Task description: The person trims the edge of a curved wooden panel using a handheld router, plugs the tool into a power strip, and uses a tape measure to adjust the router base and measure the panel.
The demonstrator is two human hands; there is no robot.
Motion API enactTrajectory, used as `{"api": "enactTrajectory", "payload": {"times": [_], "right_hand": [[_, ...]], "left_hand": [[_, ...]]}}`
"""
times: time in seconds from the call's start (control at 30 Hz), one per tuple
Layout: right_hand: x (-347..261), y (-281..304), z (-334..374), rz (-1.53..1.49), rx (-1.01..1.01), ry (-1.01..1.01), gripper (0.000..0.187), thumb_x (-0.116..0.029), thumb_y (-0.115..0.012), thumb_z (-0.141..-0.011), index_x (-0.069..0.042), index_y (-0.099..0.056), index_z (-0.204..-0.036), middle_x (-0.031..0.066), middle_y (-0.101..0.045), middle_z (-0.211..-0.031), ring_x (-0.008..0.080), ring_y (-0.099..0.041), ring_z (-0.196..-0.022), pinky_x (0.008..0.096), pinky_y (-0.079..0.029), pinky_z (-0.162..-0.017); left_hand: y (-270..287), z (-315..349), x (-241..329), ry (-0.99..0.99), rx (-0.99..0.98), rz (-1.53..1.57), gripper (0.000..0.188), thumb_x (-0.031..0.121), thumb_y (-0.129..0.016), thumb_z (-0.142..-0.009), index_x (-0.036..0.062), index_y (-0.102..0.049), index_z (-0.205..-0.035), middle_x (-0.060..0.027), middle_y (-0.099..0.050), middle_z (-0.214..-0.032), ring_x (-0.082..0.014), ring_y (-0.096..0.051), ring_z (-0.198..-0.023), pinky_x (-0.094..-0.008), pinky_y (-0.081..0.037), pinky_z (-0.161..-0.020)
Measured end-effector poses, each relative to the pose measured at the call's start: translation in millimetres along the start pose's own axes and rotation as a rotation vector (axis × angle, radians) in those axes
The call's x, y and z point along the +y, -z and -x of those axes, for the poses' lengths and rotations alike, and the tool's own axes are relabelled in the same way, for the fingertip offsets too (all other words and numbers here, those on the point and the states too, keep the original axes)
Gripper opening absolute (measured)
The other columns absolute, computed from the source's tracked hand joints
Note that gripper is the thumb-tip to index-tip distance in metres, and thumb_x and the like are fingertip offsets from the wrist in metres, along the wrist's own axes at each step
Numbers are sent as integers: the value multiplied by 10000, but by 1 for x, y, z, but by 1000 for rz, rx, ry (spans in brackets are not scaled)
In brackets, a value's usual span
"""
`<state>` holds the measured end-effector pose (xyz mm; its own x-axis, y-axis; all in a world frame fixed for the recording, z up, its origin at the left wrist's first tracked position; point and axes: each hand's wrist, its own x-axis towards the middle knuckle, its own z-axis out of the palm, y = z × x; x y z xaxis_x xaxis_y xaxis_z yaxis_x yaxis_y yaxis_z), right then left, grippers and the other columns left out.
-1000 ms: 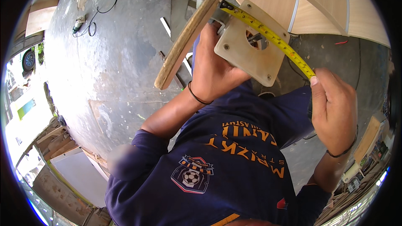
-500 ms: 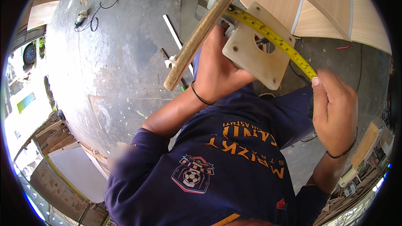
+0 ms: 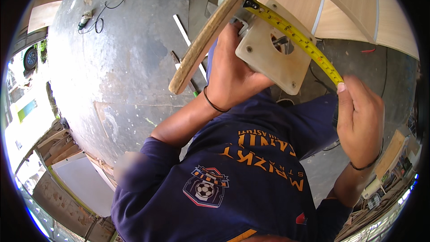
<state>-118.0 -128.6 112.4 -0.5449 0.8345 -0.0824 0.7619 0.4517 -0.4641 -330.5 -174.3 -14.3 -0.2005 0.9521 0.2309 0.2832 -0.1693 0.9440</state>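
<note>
My left hand (image 3: 230, 69) is wrapped round a trim router, held with its pale square base plate (image 3: 260, 56) facing up. The plate has screws near its corners and a round hole with a metal part inside. A long wooden strip (image 3: 210, 40) runs slantwise along the plate's left side, next to a metal bracket (image 3: 242, 26). Across the plate lies a yellow measuring tape (image 3: 298, 38), its hook end at the wooden strip. My right hand (image 3: 360, 116) pinches the tape between thumb and fingers, beyond the plate's right edge.
Curved wood-grain panels (image 3: 345, 4) stand at the far right. On the grey floor (image 3: 121, 58) lie a white strip (image 3: 182, 29), a thin tool with a green end (image 3: 195, 90) and a corded power tool (image 3: 85, 19). Scrap boards (image 3: 58, 148) are stacked at the left.
The tape's hook end now shows more fully by the wooden strip. My right hand has shifted slightly right and the strip slightly left.
</note>
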Motion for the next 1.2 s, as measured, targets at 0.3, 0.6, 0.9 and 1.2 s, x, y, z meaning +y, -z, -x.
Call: {"api": "enactTrajectory", "payload": {"times": [0.3,0.6,0.9,1.2], "right_hand": [[-5,1,3,60,1,1,45,-24,-536,-861,15,-550,-845,193,-551,-708,398,-546,-607,425,-404,-511],[-6,-3,3,55,-1,15,57,-25,-526,-865,19,-553,-842,190,-558,-713,394,-553,-610,427,-410,-515],[-6,-3,3,55,8,22,55,-20,-523,-863,20,-547,-834,183,-555,-705,386,-548,-596,421,-410,-512],[-4,-3,1,57,4,27,57,-27,-522,-865,13,-549,-835,178,-559,-707,385,-554,-600,420,-414,-514]], "left_hand": [[0,-1,4,-18,-8,43,796,252,-879,-580,-32,-393,-1143,-189,-593,-1024,-300,-626,-898,-360,-497,-746],[0,1,4,-3,28,70,792,245,-885,-569,-41,-397,-1124,-188,-595,-1012,-297,-628,-892,-358,-498,-742],[5,0,12,27,-36,-1,599,169,-832,-640,-6,-513,-1117,-65,-617,-1047,-146,-577,-954,-276,-443,-818],[3,2,15,122,-13,1,675,164,-840,-647,-20,-433,-1153,-73,-621,-1078,-149,-594,-991,-278,-445,-863]]}}
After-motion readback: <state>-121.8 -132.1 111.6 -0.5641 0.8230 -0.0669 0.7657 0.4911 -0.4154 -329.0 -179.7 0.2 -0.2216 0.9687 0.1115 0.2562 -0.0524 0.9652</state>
